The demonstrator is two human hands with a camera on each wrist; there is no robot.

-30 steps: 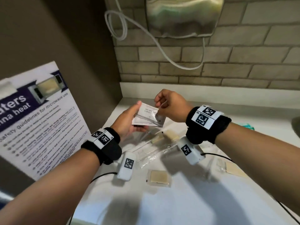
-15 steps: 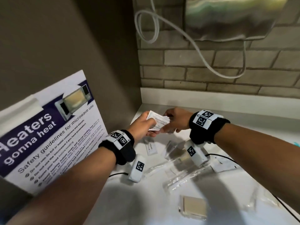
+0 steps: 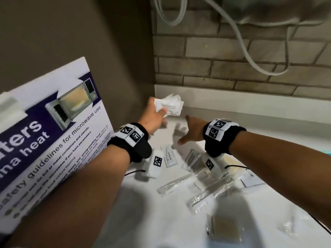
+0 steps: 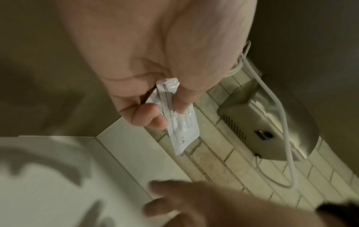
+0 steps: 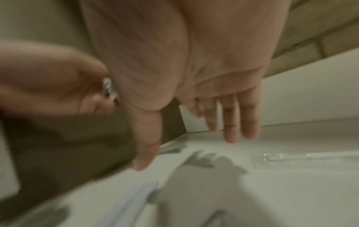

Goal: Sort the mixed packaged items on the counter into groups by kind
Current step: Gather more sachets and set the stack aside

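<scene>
My left hand (image 3: 155,116) holds a small stack of white printed sachets (image 3: 169,105) near the counter's back left corner; the left wrist view shows thumb and fingers pinching the sachets (image 4: 181,122). My right hand (image 3: 190,130) hovers just right of it, fingers straight and spread, holding nothing; its fingers (image 5: 231,122) hang above the white counter (image 5: 291,192). Below the hands lie a white sachet (image 3: 171,156), clear long wrapped packets (image 3: 180,183) and a tan square packet (image 3: 223,228).
A microwave safety poster (image 3: 53,133) leans against the left wall. A brick wall (image 3: 232,56) with a steel hand dryer (image 4: 268,130) and a white cable (image 3: 250,56) rises behind the counter. A clear crinkled packet (image 3: 288,228) lies at the right.
My right hand has let go of the sachets and opened flat. My left hand has carried the stack up and back toward the corner. The view has shifted left.
</scene>
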